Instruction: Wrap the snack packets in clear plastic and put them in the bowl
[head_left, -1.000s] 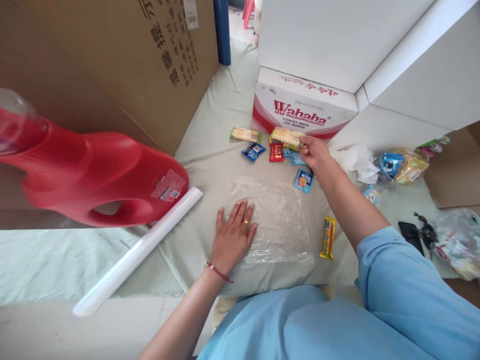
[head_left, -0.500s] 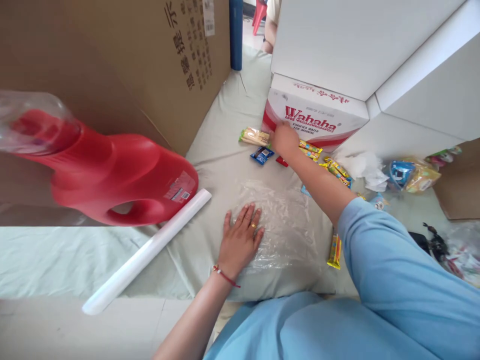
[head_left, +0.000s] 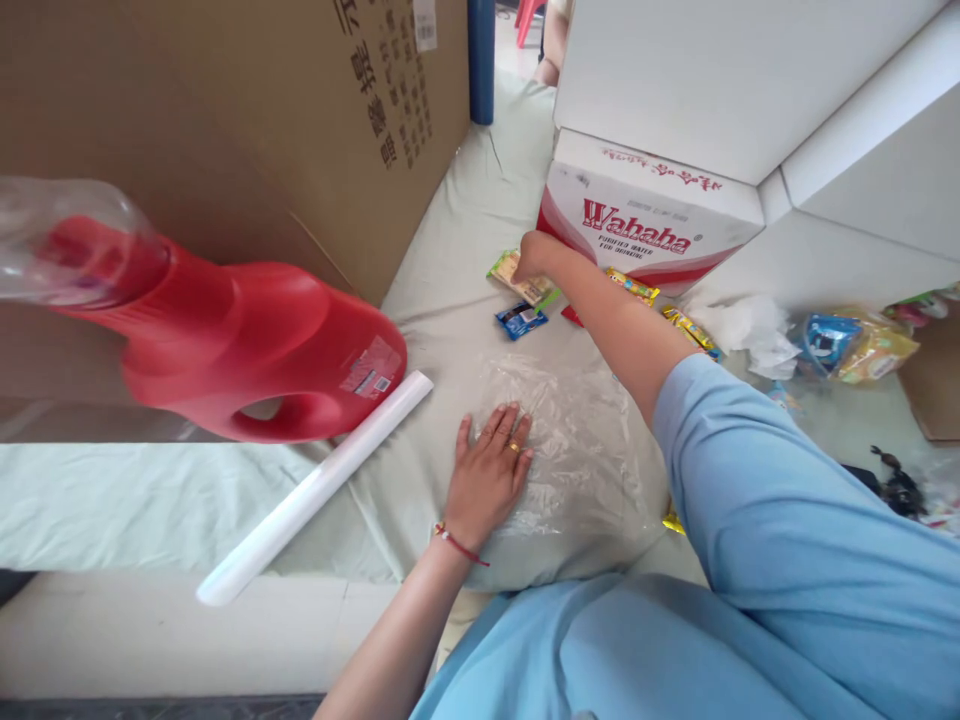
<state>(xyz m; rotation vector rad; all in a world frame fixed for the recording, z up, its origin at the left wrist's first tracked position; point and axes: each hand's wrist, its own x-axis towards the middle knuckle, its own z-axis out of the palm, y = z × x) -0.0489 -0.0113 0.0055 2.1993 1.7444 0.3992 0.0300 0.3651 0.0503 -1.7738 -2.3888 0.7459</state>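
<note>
One right hand [head_left: 537,256] grips cracker packet [head_left: 534,291] angled far-left to near-right; left hand [head_left: 487,478] spread on plastic sheet [head_left: 592,440].

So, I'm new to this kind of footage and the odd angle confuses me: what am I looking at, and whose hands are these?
There is no machine here. A person wears one camera on the head, looking forward and down, so you see their own two bare hands from above. The left hand lies flat, fingers spread, on a crinkled clear plastic sheet spread over a pale green cloth. The right hand reaches far forward and touches a beige snack packet in front of a white-and-red Wahaha carton. Whether it grips the packet is hidden. Nearby lie a small blue packet, yellow snack bars, a long white roll and a red plastic jug on its side.
</note>
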